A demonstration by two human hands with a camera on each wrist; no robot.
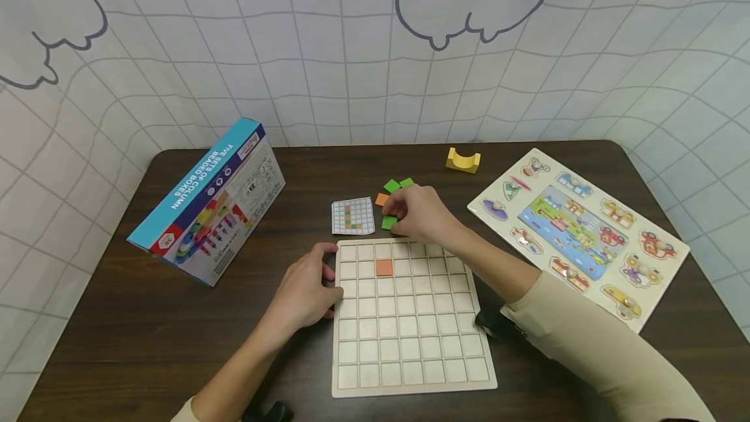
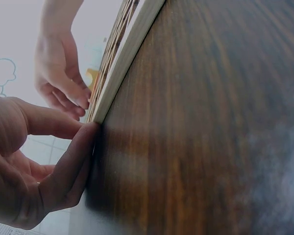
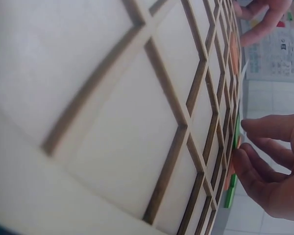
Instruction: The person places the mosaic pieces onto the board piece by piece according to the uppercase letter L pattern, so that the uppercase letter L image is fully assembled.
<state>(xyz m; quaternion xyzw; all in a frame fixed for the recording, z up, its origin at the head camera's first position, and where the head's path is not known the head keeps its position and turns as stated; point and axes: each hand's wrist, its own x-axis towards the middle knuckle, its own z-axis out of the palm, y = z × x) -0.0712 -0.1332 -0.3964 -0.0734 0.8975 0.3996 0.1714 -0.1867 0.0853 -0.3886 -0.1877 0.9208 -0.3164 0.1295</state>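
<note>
A pale wooden grid board (image 1: 417,325) lies flat on the dark table, with one orange tile (image 1: 383,268) in a cell near its top. My left hand (image 1: 306,288) holds the board's left edge, its thumb and finger meeting there in the left wrist view. Beyond the far edge, my right hand (image 1: 423,215) pinches a green tile (image 1: 389,222) between thumb and fingertip; in the right wrist view the tile (image 3: 236,131) shows between them. Other green tiles (image 1: 392,185) and an orange one (image 1: 381,199) lie beside these fingers, partly hidden.
A small pattern card (image 1: 353,216) with a coloured grid lies behind the board. To the left stands a blue and white box (image 1: 228,204). A yellow arched block (image 1: 463,161) sits at the back, and a wooden picture puzzle (image 1: 577,236) lies to the right, close to the right forearm.
</note>
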